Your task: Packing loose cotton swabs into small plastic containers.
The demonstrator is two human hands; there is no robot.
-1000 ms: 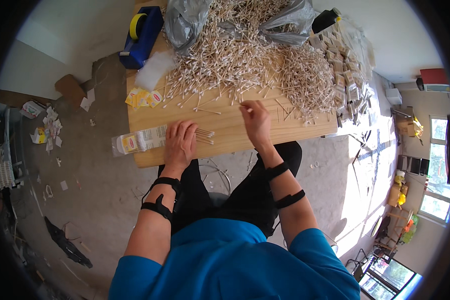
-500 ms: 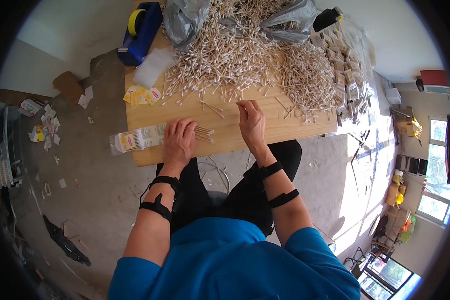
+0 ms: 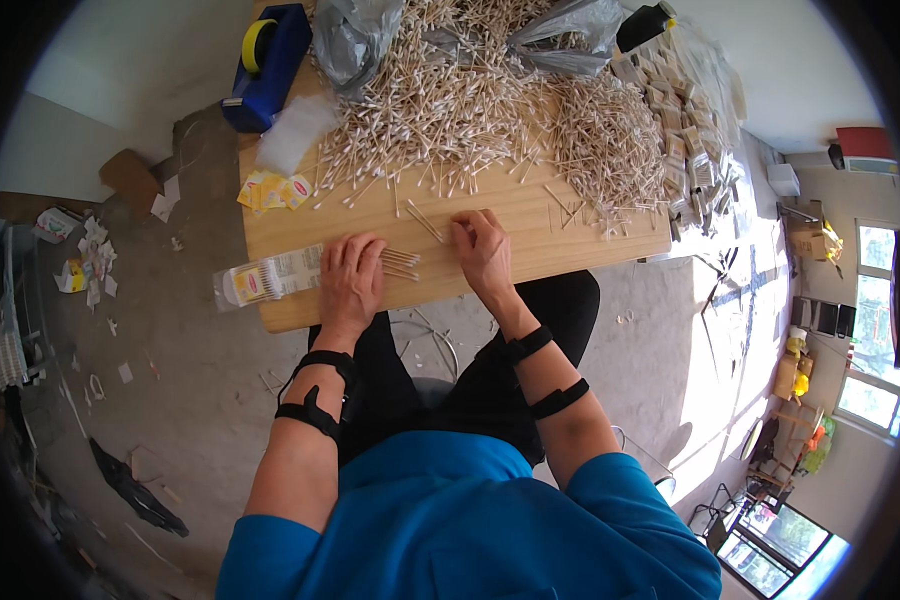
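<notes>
My left hand (image 3: 350, 275) lies over the mouth of a clear plastic packet (image 3: 295, 270) that holds cotton swabs and a small yellow-and-white card. Its fingers are closed on a small bunch of cotton swabs (image 3: 402, 262), whose tips stick out to the right. A little further right, my right hand (image 3: 482, 258) rests low over the wooden table with its fingers pinched together; what they hold, if anything, is too small to make out. Two loose swabs (image 3: 424, 219) lie just left of the right fingertips. Beyond both hands spreads a large heap of cotton swabs (image 3: 440, 120).
A blue tape dispenser (image 3: 267, 75) stands at the far left, near clear plastic sleeves (image 3: 296, 135) and yellow cards (image 3: 270, 191). Grey plastic bags (image 3: 358, 45) flank the heap. Several filled packets (image 3: 690, 150) are piled at the right. The table's front edge runs before my knees.
My right hand has drawn back from the heap's edge, toward me and slightly left, nearer the held bunch. The left hand stays on the packet and swabs. The whole view has shifted slightly.
</notes>
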